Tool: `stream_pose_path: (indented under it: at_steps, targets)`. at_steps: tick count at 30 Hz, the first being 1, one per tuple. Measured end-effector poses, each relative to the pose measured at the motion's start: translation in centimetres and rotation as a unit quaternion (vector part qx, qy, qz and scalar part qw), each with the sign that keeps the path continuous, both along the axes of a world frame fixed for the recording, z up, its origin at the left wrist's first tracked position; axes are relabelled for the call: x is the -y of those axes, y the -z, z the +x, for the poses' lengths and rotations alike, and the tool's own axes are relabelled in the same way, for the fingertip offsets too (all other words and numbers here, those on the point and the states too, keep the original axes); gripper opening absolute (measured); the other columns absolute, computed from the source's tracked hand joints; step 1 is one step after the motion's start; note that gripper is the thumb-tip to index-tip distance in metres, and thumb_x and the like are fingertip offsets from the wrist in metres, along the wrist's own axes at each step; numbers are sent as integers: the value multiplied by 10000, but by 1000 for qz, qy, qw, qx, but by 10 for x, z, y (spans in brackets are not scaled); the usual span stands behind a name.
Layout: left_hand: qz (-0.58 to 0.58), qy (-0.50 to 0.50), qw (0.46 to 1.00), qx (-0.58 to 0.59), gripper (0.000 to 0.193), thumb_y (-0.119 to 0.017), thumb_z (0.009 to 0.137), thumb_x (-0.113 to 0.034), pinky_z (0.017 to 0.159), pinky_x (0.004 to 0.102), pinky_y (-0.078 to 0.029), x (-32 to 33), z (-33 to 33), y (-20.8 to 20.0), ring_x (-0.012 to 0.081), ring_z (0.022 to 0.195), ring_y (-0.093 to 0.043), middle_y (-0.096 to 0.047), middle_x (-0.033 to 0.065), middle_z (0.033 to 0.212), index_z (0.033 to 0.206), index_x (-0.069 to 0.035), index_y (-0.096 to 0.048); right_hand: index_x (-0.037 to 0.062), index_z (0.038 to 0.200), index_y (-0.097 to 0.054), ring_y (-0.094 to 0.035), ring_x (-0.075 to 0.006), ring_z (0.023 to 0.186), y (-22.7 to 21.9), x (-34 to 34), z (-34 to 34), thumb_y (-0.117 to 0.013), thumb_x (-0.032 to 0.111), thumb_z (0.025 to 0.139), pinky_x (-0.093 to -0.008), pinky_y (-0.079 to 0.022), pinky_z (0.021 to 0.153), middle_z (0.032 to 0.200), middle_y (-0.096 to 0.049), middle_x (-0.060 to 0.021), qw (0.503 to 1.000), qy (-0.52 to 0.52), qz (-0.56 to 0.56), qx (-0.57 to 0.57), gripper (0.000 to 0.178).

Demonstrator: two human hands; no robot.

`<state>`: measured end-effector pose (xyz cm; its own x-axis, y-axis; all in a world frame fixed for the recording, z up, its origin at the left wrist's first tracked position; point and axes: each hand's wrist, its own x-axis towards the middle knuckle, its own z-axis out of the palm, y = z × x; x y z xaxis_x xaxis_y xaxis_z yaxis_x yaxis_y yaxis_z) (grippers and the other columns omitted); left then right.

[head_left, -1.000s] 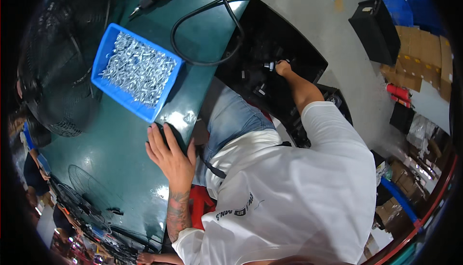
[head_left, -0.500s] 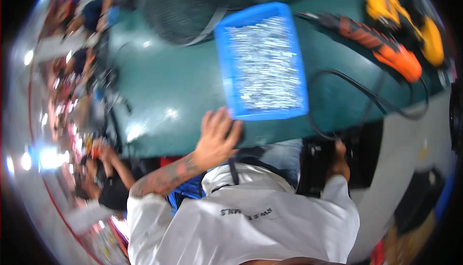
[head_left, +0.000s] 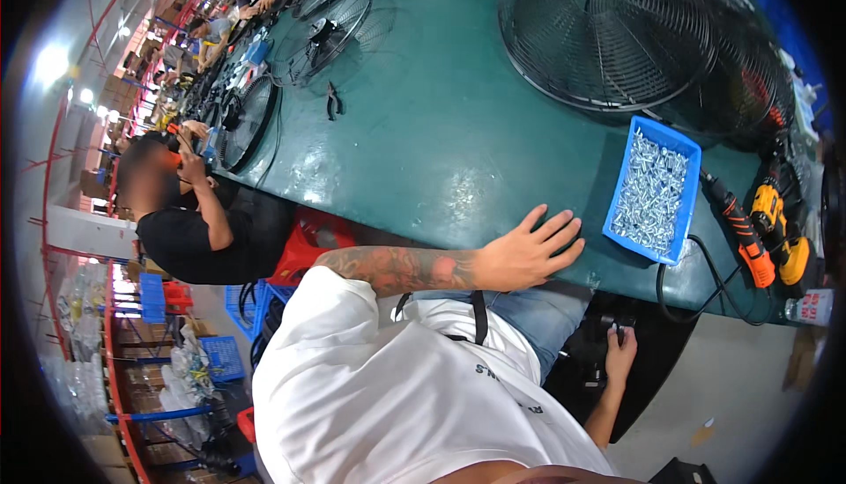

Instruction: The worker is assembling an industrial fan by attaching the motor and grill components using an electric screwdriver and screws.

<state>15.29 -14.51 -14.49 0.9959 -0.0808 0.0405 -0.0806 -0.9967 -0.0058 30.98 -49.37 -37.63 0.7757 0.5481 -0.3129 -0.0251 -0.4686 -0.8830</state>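
Note:
My left hand lies flat on the near edge of the green table, fingers spread, holding nothing. To its right stands a blue plastic tray filled with small silver screws; hand and tray are apart. Below the table edge, my right hand reaches into a dark black area beside my leg. Its fingers are bent together by a small black part, too dark to name. An orange-and-black electric screwdriver with a black cable lies right of the tray.
Black wire fan guards rest at the far right. Yellow power tools and a plastic bottle sit by the right edge. Pliers lie farther left, near more fan parts. A co-worker is at the left.
The view has swung left, so tray and tools appear farther right and more bench shows. My left hand stays spread at the table edge, now farther from the tray; my right stays below the table.

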Motion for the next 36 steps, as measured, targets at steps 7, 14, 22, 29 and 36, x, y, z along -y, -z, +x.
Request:
stream_pose_path:
  at_steps: [7,14,22,29,36]
  targets:
    - [-362,72,929,27,1022,-818,754,-474,1160,546,-302,-8,-42,-28,415,1473,-304,-325,267,1564,1522,10,-350,19,730,-553,-512,-139,640,-273,-68,-7,-798,61,672,-286,-392,604,685,-548,-38,963,-248,-33,95,255]
    - [-405,-43,889,210,1127,-883,675,-337,1143,496,-344,-9,-121,-47,452,1376,-390,-354,281,1505,1548,41,-279,8,1028,-661,-494,-42,587,-311,-245,-32,-785,96,762,-211,-353,506,830,-614,13,950,-233,188,-87,306]
    - [-393,-353,790,313,1025,-808,812,-423,1084,494,-404,-64,-146,-24,450,1268,-496,-499,309,1365,1514,107,-280,-9,1153,-687,-657,-213,987,-287,-431,-79,-735,187,897,-347,-507,904,1052,-688,-111,899,-371,183,147,326]
    - [-337,-342,835,269,1044,-775,832,-506,1054,519,-371,-79,-144,10,432,1236,-512,-516,286,1352,1499,130,-284,-3,1257,-655,-613,-260,1204,-257,-391,-77,-727,297,909,-369,-456,1035,1260,-655,-150,913,-348,203,65,465]
    - [-315,-323,846,283,1108,-910,692,-329,1044,510,-374,-79,-153,21,390,1219,-545,-548,241,1338,1504,112,-298,49,1527,-386,-487,-321,1370,-252,-366,-106,-952,263,583,-419,-376,1150,1452,-529,-150,882,-390,234,127,1122]
